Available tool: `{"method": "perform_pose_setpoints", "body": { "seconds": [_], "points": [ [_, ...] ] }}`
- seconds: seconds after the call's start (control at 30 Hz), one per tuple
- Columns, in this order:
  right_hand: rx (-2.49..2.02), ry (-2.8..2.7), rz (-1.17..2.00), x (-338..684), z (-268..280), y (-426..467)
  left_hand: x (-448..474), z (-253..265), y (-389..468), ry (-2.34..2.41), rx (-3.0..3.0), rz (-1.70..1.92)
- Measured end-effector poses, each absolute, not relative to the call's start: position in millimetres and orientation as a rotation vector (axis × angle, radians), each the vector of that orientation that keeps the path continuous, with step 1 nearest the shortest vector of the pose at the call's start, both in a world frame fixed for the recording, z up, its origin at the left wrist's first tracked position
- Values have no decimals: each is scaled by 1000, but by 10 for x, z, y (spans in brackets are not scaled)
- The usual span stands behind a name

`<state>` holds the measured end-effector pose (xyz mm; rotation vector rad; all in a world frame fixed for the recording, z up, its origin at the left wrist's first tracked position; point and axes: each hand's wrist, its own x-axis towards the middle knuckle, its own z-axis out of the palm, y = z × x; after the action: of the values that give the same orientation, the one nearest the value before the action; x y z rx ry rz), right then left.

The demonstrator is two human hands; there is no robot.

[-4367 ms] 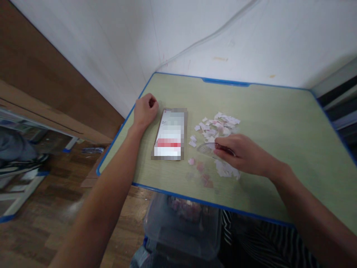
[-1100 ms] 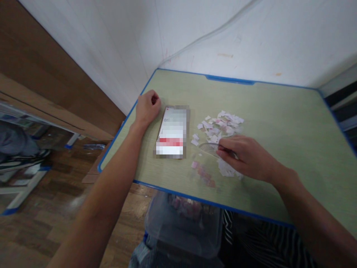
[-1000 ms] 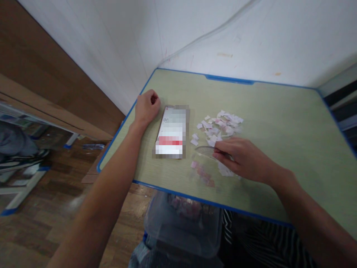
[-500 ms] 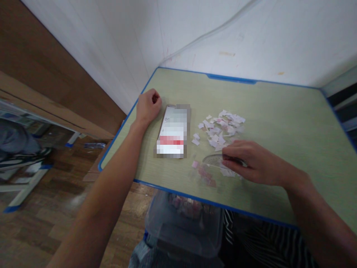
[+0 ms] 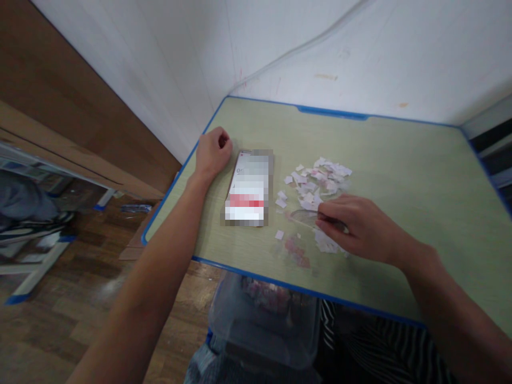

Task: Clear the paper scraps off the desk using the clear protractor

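Observation:
My left hand (image 5: 214, 152) rests near the table's left edge, fingers curled into a loose fist with nothing visible inside. Just to its right lies a phone (image 5: 248, 186) with a lit, partly blurred screen. My right hand (image 5: 356, 226) pinches a thin greyish tool that looks like tweezers (image 5: 304, 215), its narrow end pointing left. Beyond the fingers spreads a heap of small white and pinkish paper scraps (image 5: 320, 178). More white scraps (image 5: 326, 242) lie below the right hand, partly hidden by it. Left of them sits a small group of pink pieces (image 5: 296, 252).
The pale green table (image 5: 420, 176) has a blue rim and stands against a white wall (image 5: 360, 64). Below its front edge, a clear plastic box (image 5: 266, 325) holds pinkish pieces. Brown wooden panels (image 5: 80, 106) rise at the left.
My right hand and the tweezers have shifted slightly up and left. A small piece near the pink group now lies flat and looks whiter. My left hand stays put.

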<state>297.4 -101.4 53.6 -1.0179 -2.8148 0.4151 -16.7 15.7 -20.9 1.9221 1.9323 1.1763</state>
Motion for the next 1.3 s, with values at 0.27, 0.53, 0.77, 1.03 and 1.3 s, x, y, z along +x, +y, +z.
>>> {"method": "perform_pose_setpoints", "body": {
  "seconds": [0.27,0.53,0.77,1.03,1.3],
  "points": [
    [-858,-2886,550,2886,539,-1101,-155,-213,146,1935,1941,1212],
    [-1037,-2793,384,2937,515,-1038,-161,-228,157,1913,1953,1226],
    [-897,-2872,525,2959,550,-1055,-170,-231,170,1944,1930,1182],
    [-920,-2841,492,2918,508,-1052,-177,-243,177,1926,1972,1220],
    [-883,-2811,562,2923,552,-1063,-165,-226,169,1957,1958,1194]
  ]
}}
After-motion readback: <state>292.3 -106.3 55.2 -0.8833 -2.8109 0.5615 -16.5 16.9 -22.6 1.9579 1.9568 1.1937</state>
